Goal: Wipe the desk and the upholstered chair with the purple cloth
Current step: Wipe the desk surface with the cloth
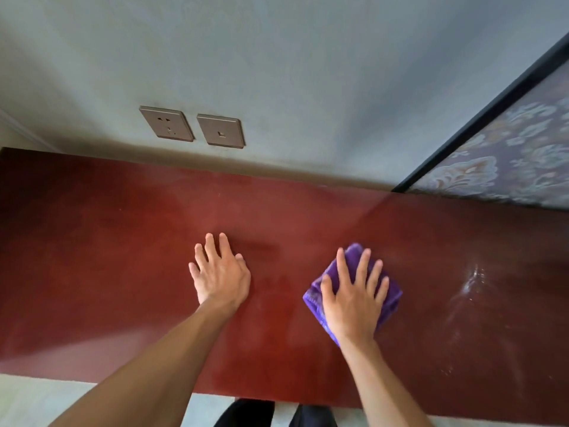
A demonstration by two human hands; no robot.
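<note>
Purple cloth, folded into a rough square, flat on the red table, right of centre and toward the near edge. Pressed down under the right hand, palm flat on top, fingers spread wide and reaching toward the far side: a flat open grip, pinning rather than clutching the cloth, whose purple edges show on the left, the far side and the right of the hand. Left hand well apart from the cloth, to its left, also flat on the bare table with fingers splayed, grip wide and holding nothing. Wet streaks glinting on the table surface further right (a pale smear trailing toward the near edge). Beyond the far edge, a grey wall with two brown socket plates side by side. At far right, a dark-framed panel with a pale floral pattern, meeting the table. Below the near edge, pale floor and two dark shoes.
</note>
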